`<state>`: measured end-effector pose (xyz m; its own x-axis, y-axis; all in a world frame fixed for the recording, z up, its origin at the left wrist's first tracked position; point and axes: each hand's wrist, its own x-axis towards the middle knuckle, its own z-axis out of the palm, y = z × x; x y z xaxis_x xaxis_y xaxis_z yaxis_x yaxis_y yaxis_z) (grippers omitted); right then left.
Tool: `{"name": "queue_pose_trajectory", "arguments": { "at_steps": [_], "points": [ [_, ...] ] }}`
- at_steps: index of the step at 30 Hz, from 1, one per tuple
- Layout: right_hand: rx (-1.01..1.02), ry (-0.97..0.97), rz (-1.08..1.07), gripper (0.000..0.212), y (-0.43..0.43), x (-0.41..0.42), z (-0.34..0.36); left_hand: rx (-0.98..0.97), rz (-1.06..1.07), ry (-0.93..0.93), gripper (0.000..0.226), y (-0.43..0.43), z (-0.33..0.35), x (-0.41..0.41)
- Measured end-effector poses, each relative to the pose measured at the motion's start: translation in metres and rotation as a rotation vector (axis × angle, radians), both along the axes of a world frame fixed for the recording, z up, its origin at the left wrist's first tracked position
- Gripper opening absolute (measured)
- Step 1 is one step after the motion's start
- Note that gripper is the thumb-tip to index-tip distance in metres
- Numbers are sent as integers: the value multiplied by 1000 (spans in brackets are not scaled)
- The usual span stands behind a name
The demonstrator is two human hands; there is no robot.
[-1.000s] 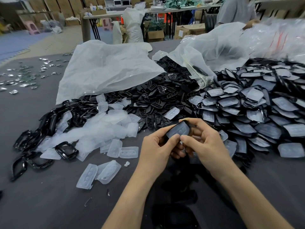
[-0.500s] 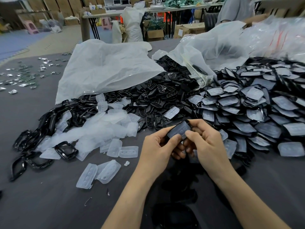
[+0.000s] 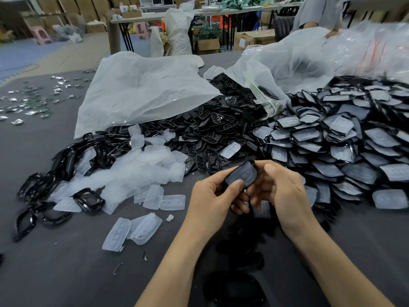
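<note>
Left hand [image 3: 210, 196]: pinches the shell [image 3: 242, 175], thumb on its face.
Right hand [image 3: 281, 191]: grips the shell's far edge.

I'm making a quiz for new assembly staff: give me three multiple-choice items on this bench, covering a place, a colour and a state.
1. The heap of black-framed pieces with pads fitted lies: A left of the left hand; B right of the right hand; C between them.
2. The pile of loose soft plastic pads is: A translucent white; B red; C yellow.
3. The small black frame with a translucent pad is: A lying untouched; B held by both hands; C held by the left hand alone.
Answers: 1 B, it spreads out beyond the right hand. 2 A, they look milky and see-through. 3 B, fingers of both hands pinch it.
</note>
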<state>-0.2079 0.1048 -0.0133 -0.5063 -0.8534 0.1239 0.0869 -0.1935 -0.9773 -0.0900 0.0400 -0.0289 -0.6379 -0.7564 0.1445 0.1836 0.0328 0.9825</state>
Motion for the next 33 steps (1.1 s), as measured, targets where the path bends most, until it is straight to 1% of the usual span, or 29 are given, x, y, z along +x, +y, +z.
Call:
{"name": "queue_pose_trajectory", "arguments": {
  "at_steps": [3,13,15,17,19,25,27,30,31,33],
  "points": [
    [25,-49,10,31,0,-1,-2,0,7,0,26,0,-1,0],
    [45,-13,20,31,1,0,2,-3,10,4,22,0,-1,0],
    [52,31,-4,25,2,0,2,0,15,5,21,1,-1,0],
    [71,158,-81,19,2,1,1,-14,29,-2,22,1,-1,-1],
    [83,258,-142,21,2,2,-1,-27,49,-8,23,2,-1,-1],
    [93,233,-112,26,2,1,0,-22,105,-10,26,2,-2,-1],
    [100,214,-109,24,2,1,1,-89,140,-36,29,4,-3,-1],
    [123,192,-133,21,1,-1,1,-279,225,-113,33,6,-4,-2],
    [130,193,-138,20,0,-1,0,-341,250,-135,32,7,-5,-2],
    [142,212,-135,20,0,-3,0,-405,277,-160,29,7,-6,-3]
  ]
}}
